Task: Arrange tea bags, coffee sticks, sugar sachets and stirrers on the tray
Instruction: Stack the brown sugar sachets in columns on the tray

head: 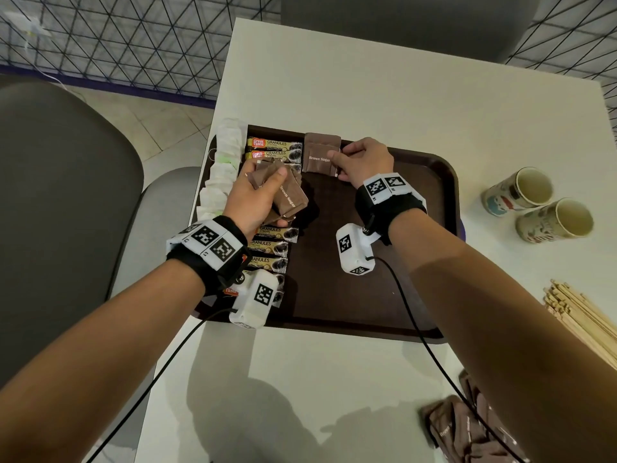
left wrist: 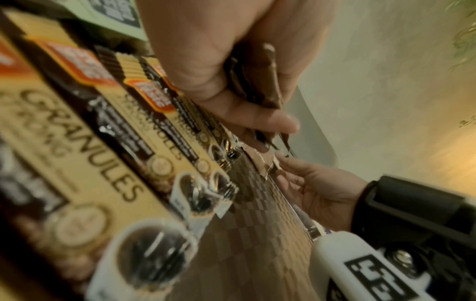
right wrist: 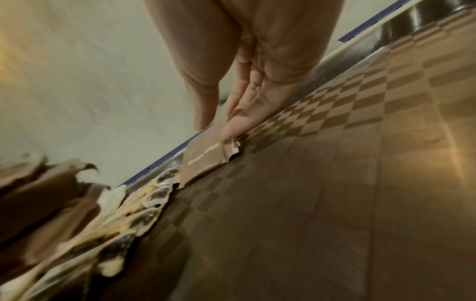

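Observation:
A dark brown tray (head: 384, 295) lies on the white table. White tea bags (head: 222, 168) run along its left rim, with a column of coffee sticks (head: 272, 147) beside them. My left hand (head: 277, 195) hovers over that column and grips a bunch of brown sugar sachets (head: 288, 198), whose edges show between the fingers (left wrist: 268, 81). My right hand (head: 339, 152) pinches the right edge of one brown sugar sachet (head: 319, 155) lying flat by the tray's far rim, on top of another. In the right wrist view its fingertips (right wrist: 231, 130) rest on that sachet (right wrist: 206, 160).
Two paper cups (head: 516, 192) lie on their sides right of the tray. A bundle of wooden stirrers (head: 581, 315) sits at the table's right edge. More brown sugar sachets (head: 467, 432) are heaped at the front right. A grey chair (head: 66, 195) stands left.

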A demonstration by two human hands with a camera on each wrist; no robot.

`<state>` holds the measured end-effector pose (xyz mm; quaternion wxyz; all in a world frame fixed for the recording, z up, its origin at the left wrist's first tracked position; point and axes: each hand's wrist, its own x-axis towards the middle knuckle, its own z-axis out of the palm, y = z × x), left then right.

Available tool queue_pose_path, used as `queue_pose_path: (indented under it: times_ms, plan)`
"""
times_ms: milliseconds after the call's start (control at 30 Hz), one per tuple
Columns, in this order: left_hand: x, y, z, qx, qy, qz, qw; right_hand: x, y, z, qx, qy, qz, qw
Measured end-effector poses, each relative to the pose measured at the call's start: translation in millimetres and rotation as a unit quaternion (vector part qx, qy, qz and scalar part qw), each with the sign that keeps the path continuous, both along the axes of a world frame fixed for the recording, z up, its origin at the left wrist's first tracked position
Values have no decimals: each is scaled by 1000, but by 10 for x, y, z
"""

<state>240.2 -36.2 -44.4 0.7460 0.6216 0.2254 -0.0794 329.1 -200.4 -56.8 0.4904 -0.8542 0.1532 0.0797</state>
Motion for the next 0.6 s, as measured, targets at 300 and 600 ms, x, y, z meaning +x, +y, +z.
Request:
queue_pose_path:
  times_ms: [300,600]
  plan:
    - [-2,-36,-34,16,-33,12,999,-348,187,293,106,103,248,957]
    - [-71,-32,14,-7,-24,30,999,-398,35,275,185,57,189,963]
